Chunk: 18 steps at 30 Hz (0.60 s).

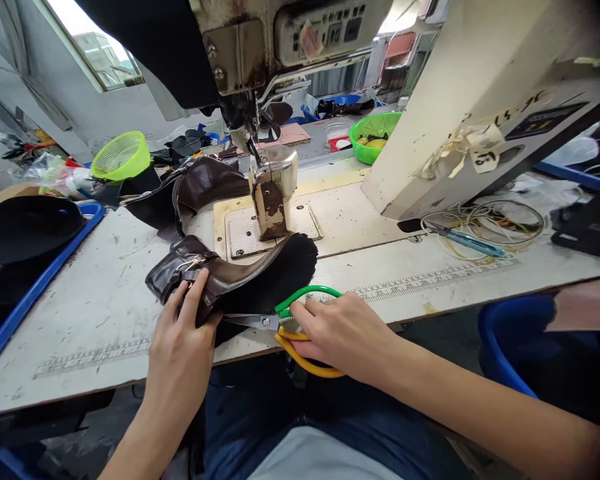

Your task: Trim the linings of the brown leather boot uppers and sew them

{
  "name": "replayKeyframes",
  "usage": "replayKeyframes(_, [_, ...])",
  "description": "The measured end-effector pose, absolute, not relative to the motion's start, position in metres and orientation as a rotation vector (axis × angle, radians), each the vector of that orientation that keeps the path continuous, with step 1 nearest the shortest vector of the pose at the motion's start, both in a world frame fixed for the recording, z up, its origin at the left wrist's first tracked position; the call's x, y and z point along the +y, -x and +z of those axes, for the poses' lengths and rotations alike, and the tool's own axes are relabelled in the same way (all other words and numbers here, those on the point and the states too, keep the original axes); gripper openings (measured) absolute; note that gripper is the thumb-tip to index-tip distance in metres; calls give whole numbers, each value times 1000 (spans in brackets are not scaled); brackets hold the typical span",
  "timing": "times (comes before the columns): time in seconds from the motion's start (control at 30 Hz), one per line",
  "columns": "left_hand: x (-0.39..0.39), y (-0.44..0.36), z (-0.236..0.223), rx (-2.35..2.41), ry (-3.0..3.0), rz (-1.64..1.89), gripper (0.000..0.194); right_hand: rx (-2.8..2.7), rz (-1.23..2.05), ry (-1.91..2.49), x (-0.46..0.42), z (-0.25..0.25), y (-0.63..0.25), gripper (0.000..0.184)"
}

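Near the table's front edge lies a dark brown leather shoe upper [230,270] with a metal buckle and a fuzzy black lining. My left hand [185,327] grips its left part, fingers over the strap by the buckle. In my right hand [330,327] is a pair of scissors [266,322] with one green and one yellow handle. The blades point left, along the lower edge of the upper, and their tips are hidden near my left hand. A second dark leather upper [207,181] lies behind, left of the sewing machine's post [274,200].
The sewing machine's head [245,47] hangs over the table, its column [460,100] at right. Tangled cord [505,223] lies beside the column. A blue tray [40,293] of black pieces stands left; baskets, yellow-green [121,157] and green [373,137], stand farther back. A blue bin [505,347] is below right.
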<state>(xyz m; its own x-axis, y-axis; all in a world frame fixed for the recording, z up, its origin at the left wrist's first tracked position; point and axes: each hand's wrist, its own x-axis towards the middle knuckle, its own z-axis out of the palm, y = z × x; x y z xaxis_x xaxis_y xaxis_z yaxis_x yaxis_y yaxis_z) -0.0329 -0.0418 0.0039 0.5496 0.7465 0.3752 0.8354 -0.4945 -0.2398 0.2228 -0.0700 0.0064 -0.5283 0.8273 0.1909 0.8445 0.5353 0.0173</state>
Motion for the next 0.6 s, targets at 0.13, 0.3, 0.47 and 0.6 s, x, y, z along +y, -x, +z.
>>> replayKeyframes(0.13, [-37, 29, 12, -1272, 2376, -337, 26, -2578, 11, 1562, -71, 9, -217, 26])
replayKeyframes(0.3, [-32, 23, 28, -1340, 2321, -344, 28, -2523, 111, 1629, -74, 12, -205, 27])
replayKeyframes(0.47, [-33, 13, 31, -1370, 2292, -333, 31, -2407, 190, 1740, -82, 15, -192, 22])
replayKeyframes(0.6, [-35, 8, 28, -1429, 2244, -347, 31, -2328, 277, 1792, -88, 16, -178, 20])
